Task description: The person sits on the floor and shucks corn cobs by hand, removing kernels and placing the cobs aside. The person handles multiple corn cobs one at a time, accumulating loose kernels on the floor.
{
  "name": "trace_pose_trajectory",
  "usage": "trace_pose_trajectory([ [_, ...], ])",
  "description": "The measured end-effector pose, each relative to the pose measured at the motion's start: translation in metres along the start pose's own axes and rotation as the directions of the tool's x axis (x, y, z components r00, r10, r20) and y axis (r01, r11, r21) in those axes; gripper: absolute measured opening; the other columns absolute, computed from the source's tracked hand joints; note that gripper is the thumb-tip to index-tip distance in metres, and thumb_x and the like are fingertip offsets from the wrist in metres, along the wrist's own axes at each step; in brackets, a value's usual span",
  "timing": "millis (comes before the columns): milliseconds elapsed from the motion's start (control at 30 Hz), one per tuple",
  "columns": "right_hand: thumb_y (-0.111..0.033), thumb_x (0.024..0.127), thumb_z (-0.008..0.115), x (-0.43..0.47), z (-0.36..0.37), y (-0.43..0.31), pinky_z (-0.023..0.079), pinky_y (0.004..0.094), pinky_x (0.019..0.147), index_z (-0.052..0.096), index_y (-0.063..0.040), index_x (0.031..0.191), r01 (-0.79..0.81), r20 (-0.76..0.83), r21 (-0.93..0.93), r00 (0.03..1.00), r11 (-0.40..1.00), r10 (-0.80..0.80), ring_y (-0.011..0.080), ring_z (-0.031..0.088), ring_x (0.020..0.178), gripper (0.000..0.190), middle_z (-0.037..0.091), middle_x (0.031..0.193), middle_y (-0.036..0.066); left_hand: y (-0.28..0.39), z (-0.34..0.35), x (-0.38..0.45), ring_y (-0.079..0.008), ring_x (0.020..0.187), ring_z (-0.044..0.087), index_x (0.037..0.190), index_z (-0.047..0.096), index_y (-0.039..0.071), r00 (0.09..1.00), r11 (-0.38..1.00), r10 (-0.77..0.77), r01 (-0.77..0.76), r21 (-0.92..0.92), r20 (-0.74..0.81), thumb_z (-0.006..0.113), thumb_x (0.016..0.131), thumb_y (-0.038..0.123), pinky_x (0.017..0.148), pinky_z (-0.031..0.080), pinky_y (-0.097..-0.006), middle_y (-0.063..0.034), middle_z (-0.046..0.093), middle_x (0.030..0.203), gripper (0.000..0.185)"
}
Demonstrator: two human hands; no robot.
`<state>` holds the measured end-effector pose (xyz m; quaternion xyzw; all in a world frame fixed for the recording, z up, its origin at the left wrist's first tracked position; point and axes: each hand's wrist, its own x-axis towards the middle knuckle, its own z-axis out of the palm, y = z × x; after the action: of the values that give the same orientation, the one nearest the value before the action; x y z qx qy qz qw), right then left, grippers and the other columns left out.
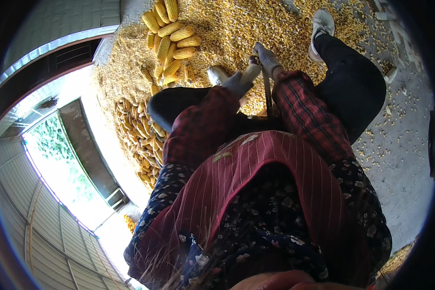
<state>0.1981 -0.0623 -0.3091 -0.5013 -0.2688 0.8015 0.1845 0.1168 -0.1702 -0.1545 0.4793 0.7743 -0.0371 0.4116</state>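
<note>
My left hand (236, 85), in a grey glove, is closed around a pale, mostly bare corn cob (251, 73). At the far, dark end of that cob is my right hand (267, 58), also gloved, beside the top of a narrow dark bar (267, 90). The bar runs down between my legs. Whether the right fingers grip the bar or the cob cannot be made out. Loose corn kernels (232, 29) lie thickly on the floor under and beyond both hands.
Whole yellow corn ears (163, 47) are stacked on the kernels at the upper left. A larger heap of ears (139, 134) lies beyond my left knee. White shoes (323, 23) stand among the kernels. Scattered kernels dot the concrete floor (391, 159) at right.
</note>
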Motion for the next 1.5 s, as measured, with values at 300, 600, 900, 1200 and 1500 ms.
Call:
trace_pose_trajectory([
  [300,-0.049,0.079,0.034,-0.043,0.0,-0.068,0.039,0.041,0.081,0.054,-0.004,0.104,0.181,-0.279,-0.553,0.879,0.813,-0.386,0.0345,0.051,0.098,0.056,0.054,0.105,0.02,0.015,-0.007,-0.023,-0.0201,0.059,0.055,0.108,0.049,0.004,0.971,0.818,-0.093,-0.052,-0.573,-0.22,0.061,0.073,0.037,0.052,0.043,-0.0309,-0.0095,0.058,0.075,0.05],
  [600,-0.046,0.077,0.046,-0.074,0.02,-0.117,0.042,0.03,0.066,0.055,-0.008,0.101,0.314,0.0,-0.337,0.943,0.888,-0.333,0.0171,0.056,0.078,0.046,0.059,0.1,0.007,0.04,-0.056,-0.05,-0.0155,0.033,0.036,0.099,0.05,0.001,0.971,-0.191,0.226,0.128,-0.973,0.083,0.037,0.081,0.058,0.029,0.031,-0.0275,-0.006,0.045,0.052,0.061],
  [900,-0.015,0.083,0.044,-0.163,0.031,-0.148,0.04,0.033,0.086,0.048,-0.004,0.112,0.498,0.518,-0.048,0.753,0.866,-0.405,0.0226,0.051,0.097,0.031,0.054,0.104,0.01,0.051,-0.061,-0.034,-0.0143,0.041,0.04,0.097,0.052,0.004,0.851,-0.382,0.513,0.343,-0.858,0.112,0.036,0.079,0.061,0.037,0.035,-0.0251,-0.0043,0.048,0.057,0.062],
  [1200,-0.034,0.079,0.057,-0.101,0.03,-0.133,0.04,0.0332,0.075,0.053,-0.006,0.103,0.184,0.27,0.322,0.922,0.929,-0.277,0.0193,0.049,0.091,0.037,0.053,0.099,0.006,0.051,-0.054,-0.049,-0.0158,0.05,0.044,0.102,0.051,0.004,0.983,-0.256,0.137,0.15,-0.955,0.118,0.042,0.081,0.052,0.045,0.037,-0.0257,-0.0037,0.048,0.064,0.053],
  [1500,-0.045,0.073,0.059,-0.109,0.052,-0.105,0.045,0.0321,0.068,0.056,-0.004,0.103,0.281,0.364,-0.374,0.921,0.884,-0.139,0.0176,0.056,0.08,0.05,0.059,0.088,0.007,0.002,-0.037,-0.015,-0.0078,0.042,0.038,0.093,0.053,0.007,0.988,-0.064,-0.147,0.032,-0.997,0.041,0.044,0.084,0.044,0.036,0.031,-0.02,0.0032,0.04,0.053,0.04],
])
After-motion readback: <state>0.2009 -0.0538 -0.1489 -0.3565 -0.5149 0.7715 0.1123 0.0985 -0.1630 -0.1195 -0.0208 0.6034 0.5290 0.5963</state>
